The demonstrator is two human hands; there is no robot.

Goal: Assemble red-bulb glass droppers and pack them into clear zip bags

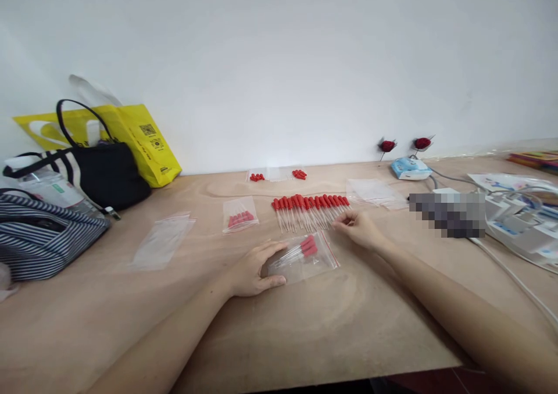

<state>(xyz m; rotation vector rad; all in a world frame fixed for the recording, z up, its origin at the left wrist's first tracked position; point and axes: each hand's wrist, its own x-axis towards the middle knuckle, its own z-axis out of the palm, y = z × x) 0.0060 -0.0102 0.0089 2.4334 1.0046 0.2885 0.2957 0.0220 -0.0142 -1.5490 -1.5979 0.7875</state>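
Observation:
My left hand point(255, 271) rests on the table with thumb and fingers apart, touching the near-left edge of a clear zip bag point(300, 269). Several glass droppers with red rubber bulbs point(308, 247) lie inside that bag, bulbs toward its zip side at the right. Behind it, a row of loose droppers point(305, 209) is laid out side by side, red bulbs pointing away from me. At the right end of this row my right hand point(354, 226) has its fingertips pinched together; whatever is between them is hidden.
A filled zip bag point(240, 215) lies left of the row. Flat clear bags point(163, 240) are at the left, others point(375, 192) at the right. Small red bulbs point(299, 174) lie near the wall. Bags point(100, 173) stand left; cables and chargers point(523, 219) crowd the right.

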